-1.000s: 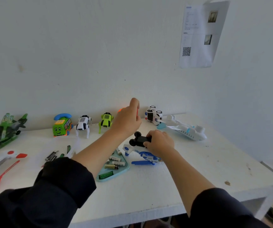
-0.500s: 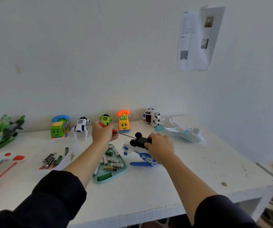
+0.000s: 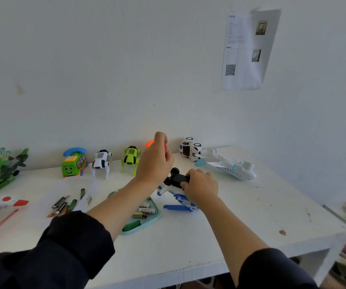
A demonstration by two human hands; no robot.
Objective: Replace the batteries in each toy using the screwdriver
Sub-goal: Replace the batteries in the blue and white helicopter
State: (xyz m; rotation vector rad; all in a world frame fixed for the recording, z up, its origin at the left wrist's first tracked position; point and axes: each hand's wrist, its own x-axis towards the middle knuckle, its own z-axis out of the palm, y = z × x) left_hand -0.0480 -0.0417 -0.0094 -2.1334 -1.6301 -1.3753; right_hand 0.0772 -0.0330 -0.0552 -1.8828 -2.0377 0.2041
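— Where were the hands?
— The left hand (image 3: 154, 161) gripped the red screwdriver (image 3: 165, 147); the right hand (image 3: 201, 185) clasped the toy plane (image 3: 176, 192) mid-desk (image 3: 251, 215), beside the battery tray (image 3: 154, 215), well clear of the edges.

You work in a plain indoor test room: bare white wall (image 3: 105, 69), a white table (image 3: 241, 222) against it, and a printed sheet with QR code (image 3: 249, 49) taped up.
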